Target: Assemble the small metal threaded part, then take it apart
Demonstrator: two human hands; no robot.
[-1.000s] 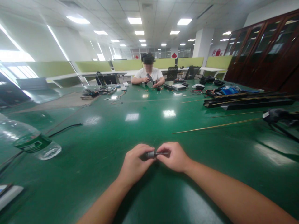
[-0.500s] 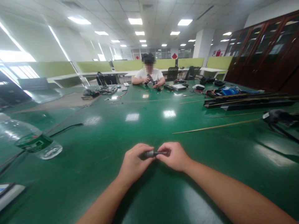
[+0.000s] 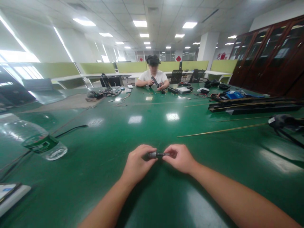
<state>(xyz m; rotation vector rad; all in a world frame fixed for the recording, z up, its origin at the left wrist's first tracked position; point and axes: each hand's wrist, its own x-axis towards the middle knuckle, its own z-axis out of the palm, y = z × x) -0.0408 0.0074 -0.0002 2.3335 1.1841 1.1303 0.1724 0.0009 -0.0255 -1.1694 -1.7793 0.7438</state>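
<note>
Just above the green tabletop (image 3: 133,136), my two hands hold a small dark grey cylinder (image 3: 153,155) with a thin dark rod (image 3: 161,154) coming out of its right end. My left hand (image 3: 137,161) is closed round the cylinder, thumb below and fingers above, and hides its left part. The thumb and fingertips of my right hand (image 3: 178,158) pinch the far end of the rod. A short stretch of rod shows between the hands. The object lies level, and its exact kind is too small to tell.
A clear plastic bottle (image 3: 35,139) lies tilted at left, near a black cable (image 3: 71,129) and a white-edged device (image 3: 14,198). Thin brass rods (image 3: 220,129), black channels (image 3: 256,106) and a black strapped item (image 3: 283,123) are at right. Opposite sits a person (image 3: 152,76) handling dark parts.
My right hand has shifted slightly right, away from the left hand, so more of the rod shows between them. My left hand keeps its grip. The whole view has moved slightly.
</note>
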